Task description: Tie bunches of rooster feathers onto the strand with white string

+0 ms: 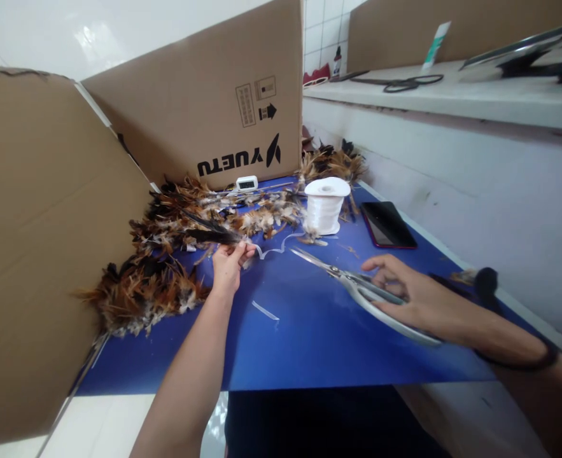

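Observation:
My left hand (227, 270) is closed, pinching the base of a small bunch of dark feathers (214, 234) that points to the upper left. From those fingertips a thin white ribbon (281, 249) runs in a loose wave toward a white spool (324, 213) standing upright. My right hand (405, 289) is on the handles of silver scissors (352, 285), with fingers and thumb around them. The scissor tips lie just short of the ribbon, pointing to the upper left, and the blades look nearly together. A short cut piece of ribbon (265, 310) rests on the blue tabletop (300, 350).
Brown and black feather bunches (147, 292) line the table's left and back. Cardboard walls (185, 108) enclose those sides. A small digital display (247, 184) sits behind the feathers, and a phone (388, 224) lies right of the spool. A white ledge (452, 95) runs along the right.

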Available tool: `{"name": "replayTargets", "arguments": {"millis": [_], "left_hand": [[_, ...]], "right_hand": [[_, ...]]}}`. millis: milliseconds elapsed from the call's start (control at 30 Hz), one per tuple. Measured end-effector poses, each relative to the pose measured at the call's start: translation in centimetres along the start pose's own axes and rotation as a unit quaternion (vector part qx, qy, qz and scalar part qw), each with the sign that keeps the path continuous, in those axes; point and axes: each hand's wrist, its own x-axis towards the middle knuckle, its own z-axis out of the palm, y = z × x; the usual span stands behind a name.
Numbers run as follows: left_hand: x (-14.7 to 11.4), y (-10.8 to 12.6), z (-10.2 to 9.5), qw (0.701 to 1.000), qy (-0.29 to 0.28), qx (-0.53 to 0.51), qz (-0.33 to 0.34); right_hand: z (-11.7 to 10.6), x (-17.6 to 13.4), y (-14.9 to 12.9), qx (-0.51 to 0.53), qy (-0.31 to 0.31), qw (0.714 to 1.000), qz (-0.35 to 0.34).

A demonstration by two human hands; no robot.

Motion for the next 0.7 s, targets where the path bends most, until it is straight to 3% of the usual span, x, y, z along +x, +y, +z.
{"name": "replayTargets", "arguments": {"millis": [67, 133, 233, 300, 433, 700], "left_hand": [[-0.1, 0.0, 0.1, 1.0, 0.005, 0.005, 0.003], [-0.2, 0.0, 0.1, 1.0, 0.012, 0.016, 0.01], [-0.4, 0.1, 0.2, 0.998, 0.024, 0.039, 0.031], [-0.4, 0.1, 0.2, 0.997, 0.032, 0.053, 0.048], [-0.3, 0.2, 0.1, 0.993, 0.038, 0.084, 0.08], [-0.7, 0.4, 0.4, 0.985, 0.029, 0.126, 0.118]], "right_hand": [[0.8, -0.6, -1.2, 0.202, -0.104, 0.973, 0.046], [2.2, -1.0, -2.7, 0.339, -0.188, 0.919, 0.065], [4.8, -1.0, -4.4, 0.491, -0.24, 0.835, 0.065], [6.4, -0.7, -4.9, 0.543, -0.261, 0.797, 0.052], [7.9, 0.2, -5.3, 0.551, -0.255, 0.791, 0.071], [7.3, 1.8, -6.5, 0.523, -0.22, 0.817, 0.105]]}}
